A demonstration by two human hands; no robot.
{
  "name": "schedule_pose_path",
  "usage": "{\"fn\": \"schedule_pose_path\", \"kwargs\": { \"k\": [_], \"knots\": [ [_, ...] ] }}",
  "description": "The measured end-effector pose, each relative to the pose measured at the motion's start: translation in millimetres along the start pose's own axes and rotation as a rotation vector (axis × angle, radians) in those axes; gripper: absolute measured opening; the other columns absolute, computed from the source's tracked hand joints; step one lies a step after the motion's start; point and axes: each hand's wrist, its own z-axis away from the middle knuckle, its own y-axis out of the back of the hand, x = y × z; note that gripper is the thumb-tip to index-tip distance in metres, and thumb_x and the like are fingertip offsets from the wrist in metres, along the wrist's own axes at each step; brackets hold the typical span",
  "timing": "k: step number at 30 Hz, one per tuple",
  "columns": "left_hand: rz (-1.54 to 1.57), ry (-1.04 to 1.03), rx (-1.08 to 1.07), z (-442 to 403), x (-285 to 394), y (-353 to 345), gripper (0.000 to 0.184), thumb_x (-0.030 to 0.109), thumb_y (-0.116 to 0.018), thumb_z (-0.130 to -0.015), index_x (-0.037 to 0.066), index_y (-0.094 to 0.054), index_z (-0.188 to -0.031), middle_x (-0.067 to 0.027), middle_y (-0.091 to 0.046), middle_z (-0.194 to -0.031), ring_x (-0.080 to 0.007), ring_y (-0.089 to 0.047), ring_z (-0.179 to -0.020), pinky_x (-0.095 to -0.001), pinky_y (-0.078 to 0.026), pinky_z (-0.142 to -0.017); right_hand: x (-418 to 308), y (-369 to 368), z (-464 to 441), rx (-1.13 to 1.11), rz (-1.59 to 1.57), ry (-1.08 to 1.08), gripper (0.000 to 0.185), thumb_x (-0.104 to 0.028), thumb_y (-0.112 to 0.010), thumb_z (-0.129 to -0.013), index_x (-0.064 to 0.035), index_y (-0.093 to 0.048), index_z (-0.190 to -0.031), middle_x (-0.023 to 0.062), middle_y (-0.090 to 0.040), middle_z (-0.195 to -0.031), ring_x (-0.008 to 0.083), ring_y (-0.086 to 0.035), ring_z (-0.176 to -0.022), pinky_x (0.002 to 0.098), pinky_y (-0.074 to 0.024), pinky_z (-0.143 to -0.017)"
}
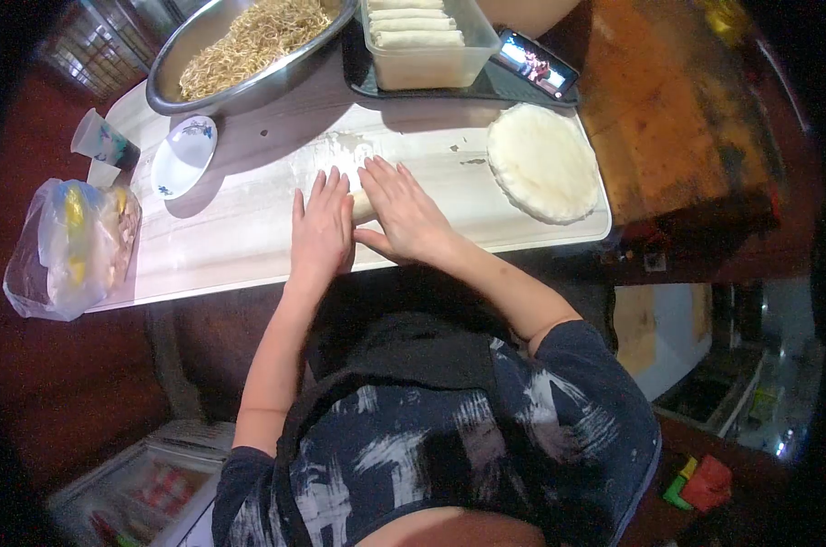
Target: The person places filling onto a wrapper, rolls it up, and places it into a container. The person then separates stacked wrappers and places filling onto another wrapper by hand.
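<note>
A pale spring roll (pixel 364 206) lies on the board at its front middle, partly covered by my hands. My left hand (pixel 322 223) rests on its left end with the fingers stretched forward. From the other side my right hand (pixel 407 211) lies over the right end, fingers extended and thumb pointing toward the left hand. Just beyond the fingertips is a wet, whitish smear (pixel 349 148) on the board. To the right sits a stack of round, thin wrappers (pixel 542 162).
A steel bowl of bean sprout filling (pixel 249 46) stands at the back left. Finished rolls (pixel 417 25) fill a plastic container (pixel 431 68) on a dark tray (pixel 367 87), beside a lit phone (pixel 533 64). A small dish (pixel 183 159), a cup (pixel 103 141) and a plastic bag (pixel 71 251) stand left.
</note>
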Motion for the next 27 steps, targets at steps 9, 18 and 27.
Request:
{"fn": "schedule_pose_path", "kwargs": {
  "k": [9,18,27],
  "knots": [
    [-0.025,-0.125,0.076,5,-17,-13,0.038,0.019,-0.038,-0.1,0.001,-0.048,-0.131,-0.0183,-0.047,-0.14,-0.0332,-0.038,-0.135,-0.0551,-0.025,-0.11,6,0,-3,-0.058,-0.047,-0.001,0.084,-0.047,-0.063,-0.084,0.0055,-0.03,-0.142,0.0247,-0.035,-0.146,0.0376,-0.028,-0.14,0.0507,-0.0196,-0.115],
    [0.61,0.158,0.116,-13,-9,8,0.037,0.023,-0.059,-0.093,0.004,-0.058,-0.124,-0.0165,-0.052,-0.13,-0.0294,-0.055,-0.119,-0.0416,-0.046,-0.096,26,16,-12,-0.069,-0.358,0.07,0.033,-0.018,-0.06,-0.089,-0.0026,-0.053,-0.118,0.0215,-0.047,-0.137,0.0359,-0.037,-0.135,0.0493,-0.0202,-0.115],
    [0.602,0.186,-0.026,-24,-21,10,0.023,0.024,-0.066,-0.087,0.003,-0.07,-0.096,-0.0128,-0.068,-0.088,-0.0258,-0.067,-0.081,-0.0345,-0.052,-0.074,29,32,-25,-0.116,-0.222,0.12,0.027,-0.033,-0.063,-0.087,-0.0134,-0.063,-0.105,0.0105,-0.061,-0.105,0.031,-0.054,-0.107,0.047,-0.0384,-0.092]
  ]
}}
